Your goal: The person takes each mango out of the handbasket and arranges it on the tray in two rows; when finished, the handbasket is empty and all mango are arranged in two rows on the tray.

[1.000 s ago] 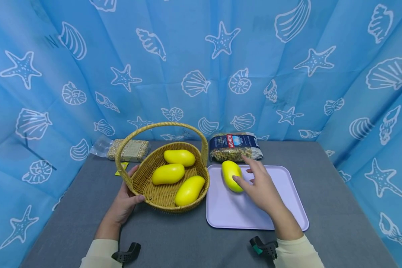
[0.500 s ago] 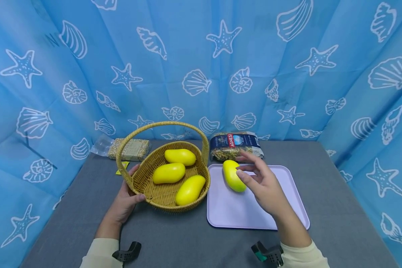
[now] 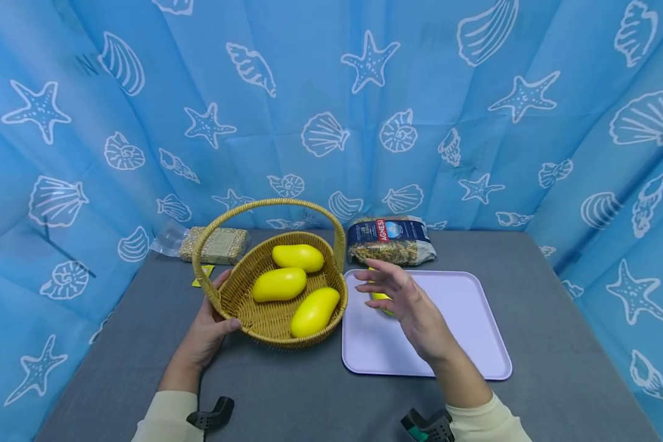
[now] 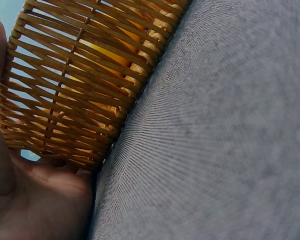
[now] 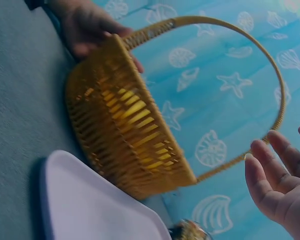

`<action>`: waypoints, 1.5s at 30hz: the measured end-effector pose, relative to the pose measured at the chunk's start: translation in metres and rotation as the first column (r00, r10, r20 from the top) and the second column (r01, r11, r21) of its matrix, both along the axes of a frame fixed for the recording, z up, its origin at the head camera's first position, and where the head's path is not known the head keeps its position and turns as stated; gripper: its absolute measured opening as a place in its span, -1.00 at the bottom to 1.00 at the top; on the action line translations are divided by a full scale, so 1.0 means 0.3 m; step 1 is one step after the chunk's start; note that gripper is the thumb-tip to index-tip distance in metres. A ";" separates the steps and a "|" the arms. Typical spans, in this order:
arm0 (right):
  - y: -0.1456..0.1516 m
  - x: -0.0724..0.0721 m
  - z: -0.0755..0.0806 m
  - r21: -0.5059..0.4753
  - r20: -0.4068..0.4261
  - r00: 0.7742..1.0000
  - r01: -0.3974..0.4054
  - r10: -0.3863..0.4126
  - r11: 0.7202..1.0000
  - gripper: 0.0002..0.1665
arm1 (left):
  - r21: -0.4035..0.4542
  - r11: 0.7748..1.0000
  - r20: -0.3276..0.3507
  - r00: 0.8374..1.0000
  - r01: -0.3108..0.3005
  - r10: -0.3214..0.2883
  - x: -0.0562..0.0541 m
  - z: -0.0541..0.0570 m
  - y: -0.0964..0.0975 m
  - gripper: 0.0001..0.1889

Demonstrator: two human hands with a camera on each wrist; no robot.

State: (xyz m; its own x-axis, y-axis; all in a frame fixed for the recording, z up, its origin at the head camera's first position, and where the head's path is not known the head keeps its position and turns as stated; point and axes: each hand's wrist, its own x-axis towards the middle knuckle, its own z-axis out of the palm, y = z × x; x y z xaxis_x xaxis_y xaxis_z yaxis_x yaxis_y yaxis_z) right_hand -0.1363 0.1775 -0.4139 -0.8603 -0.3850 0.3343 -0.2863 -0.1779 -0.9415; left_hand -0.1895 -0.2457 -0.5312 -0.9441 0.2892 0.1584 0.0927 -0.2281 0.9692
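My left hand [image 3: 205, 334] grips the near left side of a wicker basket [image 3: 262, 320], thumb over the rim and fingers around the outside wall. Three yellow mangoes [image 3: 279, 285] lie apart inside the basket, under its arched handle [image 3: 271, 202]. In the left wrist view the palm [image 4: 49, 195] is up against the woven wall. Another mango [image 3: 380, 296] lies on a pale lilac tray [image 3: 469, 337], largely hidden behind my right hand [image 3: 411, 307]. That hand is over the tray with relaxed, spread fingers and nothing in it; the right wrist view shows its fingers [image 5: 270, 175] loosely bent.
Behind the tray lies a bag of Agnesi pasta [image 3: 391, 239]. A clear bag of pale grains [image 3: 215, 244] sits at the back left, partly behind the basket, with a small yellow packet [image 3: 202, 276] near it. A blue shell-print curtain [image 3: 331, 92] borders the grey table [image 3: 287, 393].
My right hand first drew back from the mango on the tray, then turned and swung left in front of it, now covering most of it. The left hand and basket stay put.
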 end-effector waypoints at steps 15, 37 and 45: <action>-0.156 -0.099 -0.057 0.014 0.047 0.987 -0.153 0.152 0.988 -0.09 | 0.005 1.000 0.006 1.000 0.005 -0.005 0.001 0.004 -0.001 0.11; -0.274 -0.191 -0.081 0.543 -0.078 0.979 -0.119 0.191 0.831 -0.17 | -0.009 1.000 0.017 1.000 0.002 -0.002 0.002 0.008 0.006 0.11; -0.315 -0.205 -0.064 0.826 -0.116 0.937 -0.094 0.330 0.556 -0.39 | -0.022 1.000 0.016 1.000 -0.011 0.011 0.003 0.010 0.005 0.12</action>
State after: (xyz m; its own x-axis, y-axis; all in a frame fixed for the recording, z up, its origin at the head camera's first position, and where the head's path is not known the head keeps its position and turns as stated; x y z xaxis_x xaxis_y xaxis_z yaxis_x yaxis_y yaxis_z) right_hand -0.1978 0.0830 -0.4331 -0.6568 -0.7533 -0.0339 -0.5688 0.5244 -0.6336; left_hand -0.1886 -0.2440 -0.5283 -0.9496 0.2820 0.1367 0.0792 -0.2060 0.9753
